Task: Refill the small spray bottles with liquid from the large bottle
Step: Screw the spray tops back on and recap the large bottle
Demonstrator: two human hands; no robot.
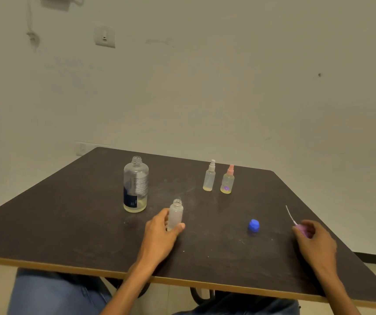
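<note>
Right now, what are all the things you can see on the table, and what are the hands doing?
large bottle: 1, clear with dark label, open top, a little yellowish liquid at the bottom, left of centre.
frosted small bottle: 1, whitish, no sprayer, upright near the middle.
white-top spray bottle: 1, clear, far side.
pink-top spray bottle: 1, yellowish with purple print, just right of the white-top one.
blue cap: 1, blue, lying on the table right of centre.
pink sprayer head: 1, pink with thin white tube, at the right.
table: 1, dark brown.
left hand: grip round the frosted small bottle.
right hand: grip on the pink sprayer head.
</note>
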